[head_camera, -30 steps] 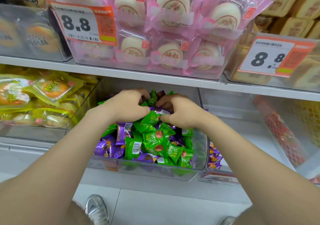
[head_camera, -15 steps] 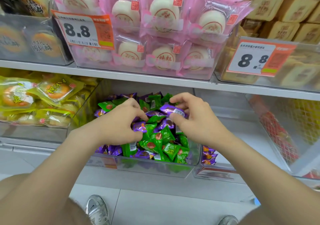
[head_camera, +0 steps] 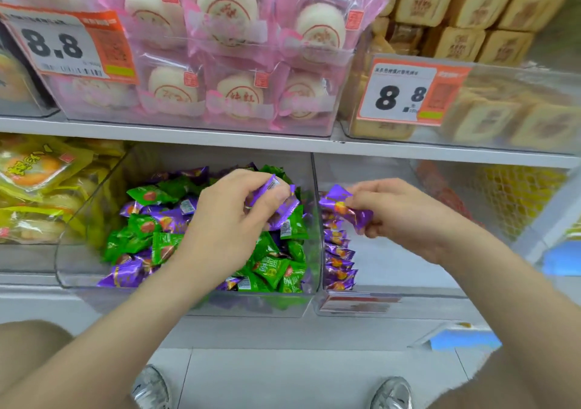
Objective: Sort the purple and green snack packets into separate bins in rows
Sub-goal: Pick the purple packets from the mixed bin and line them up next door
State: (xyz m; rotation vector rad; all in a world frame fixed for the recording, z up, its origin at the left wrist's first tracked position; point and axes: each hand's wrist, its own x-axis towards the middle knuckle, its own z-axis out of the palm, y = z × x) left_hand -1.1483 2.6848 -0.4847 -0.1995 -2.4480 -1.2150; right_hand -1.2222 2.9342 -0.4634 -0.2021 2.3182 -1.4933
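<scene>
Purple packet [head_camera: 344,207] pinched in my right hand [head_camera: 405,217] hangs over the right bin [head_camera: 396,270] to extend its row [head_camera: 339,261] (left hand [head_camera: 232,220] grips another).

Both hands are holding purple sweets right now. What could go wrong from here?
1. The left hand pinches several purple packets above the mixed bin; one could slip back among the green packets.
2. The right hand holds its purple packet over the standing purple row in the right bin; a careless drop might topple or disorder that row.
</scene>
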